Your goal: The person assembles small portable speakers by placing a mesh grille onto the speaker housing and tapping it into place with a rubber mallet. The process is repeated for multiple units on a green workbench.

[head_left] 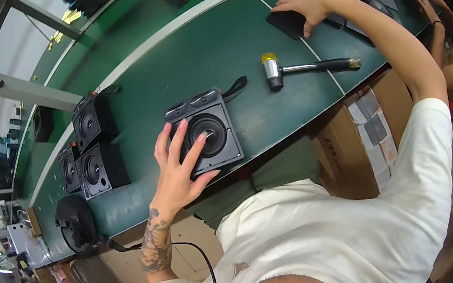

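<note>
A square black speaker box with a round cone and a strap loop lies face up near the table's front edge. My left hand rests on its face and near edge, fingers spread apart. Farther off to the right, my right hand grips a flat dark panel, thumb at one edge and fingers over the other. The panel's underside is hidden. Between the two hands lies a mallet with a yellow face, a metal head and a black handle.
Several black speaker boxes stand at the left on the green table. A black round case sits at the near left. More dark panels lie at the far right, by another person's arm. An open carton stands below the table edge.
</note>
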A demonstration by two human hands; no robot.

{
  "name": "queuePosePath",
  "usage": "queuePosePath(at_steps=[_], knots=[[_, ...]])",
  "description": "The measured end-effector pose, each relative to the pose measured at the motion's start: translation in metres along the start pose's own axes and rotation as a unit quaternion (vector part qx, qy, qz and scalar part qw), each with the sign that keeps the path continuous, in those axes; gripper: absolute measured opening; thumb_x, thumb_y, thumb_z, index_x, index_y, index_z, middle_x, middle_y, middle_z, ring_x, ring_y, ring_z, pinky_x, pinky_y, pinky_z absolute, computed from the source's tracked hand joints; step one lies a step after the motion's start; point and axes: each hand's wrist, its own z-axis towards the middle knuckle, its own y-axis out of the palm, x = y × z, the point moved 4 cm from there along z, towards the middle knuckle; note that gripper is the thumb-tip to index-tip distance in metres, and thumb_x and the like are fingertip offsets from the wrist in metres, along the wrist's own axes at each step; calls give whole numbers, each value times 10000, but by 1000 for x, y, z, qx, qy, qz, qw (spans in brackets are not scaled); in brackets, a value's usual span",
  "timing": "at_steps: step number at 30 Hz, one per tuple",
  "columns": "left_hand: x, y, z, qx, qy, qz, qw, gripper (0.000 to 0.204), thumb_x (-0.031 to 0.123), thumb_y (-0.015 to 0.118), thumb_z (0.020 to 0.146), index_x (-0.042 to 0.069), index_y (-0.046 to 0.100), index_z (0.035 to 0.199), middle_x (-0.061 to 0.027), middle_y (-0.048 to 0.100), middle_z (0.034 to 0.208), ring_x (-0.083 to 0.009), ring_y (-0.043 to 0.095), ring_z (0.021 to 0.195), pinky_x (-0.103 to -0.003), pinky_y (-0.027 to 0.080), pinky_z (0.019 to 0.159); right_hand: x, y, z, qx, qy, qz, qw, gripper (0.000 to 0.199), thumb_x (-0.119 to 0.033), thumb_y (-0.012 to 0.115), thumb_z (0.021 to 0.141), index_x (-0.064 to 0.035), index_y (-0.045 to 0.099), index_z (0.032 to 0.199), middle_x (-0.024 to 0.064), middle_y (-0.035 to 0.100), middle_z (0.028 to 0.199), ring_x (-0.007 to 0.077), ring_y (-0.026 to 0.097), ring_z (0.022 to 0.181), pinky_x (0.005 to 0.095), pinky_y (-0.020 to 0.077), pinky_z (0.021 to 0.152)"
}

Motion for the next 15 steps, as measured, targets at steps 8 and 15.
queuePosePath(at_steps=[8, 15], knots=[[0, -3, 15, 22, 49, -41, 998, 791, 455, 708, 924, 58, 433, 1551, -228, 291, 1650, -470, 222, 1521, -549, 196, 1230, -75, -46, -32, 345, -65, 110, 930, 727, -288, 817, 849, -19, 536, 1464, 234, 594, 1343, 359, 587, 1229, 427, 445, 1076], [-83, -7, -12, 130, -248, -554, 784, 393, 318, 439, 1103, 40, 529, 840, -83, 580, 811, -178, 620, 679, -273, 468, 608, -269, -49, -69, 289, -263, 76, 918, 840, -430, 832, 835, 57, 510, 1438, 306, 513, 1366, 441, 544, 1220, 465, 445, 1054]])
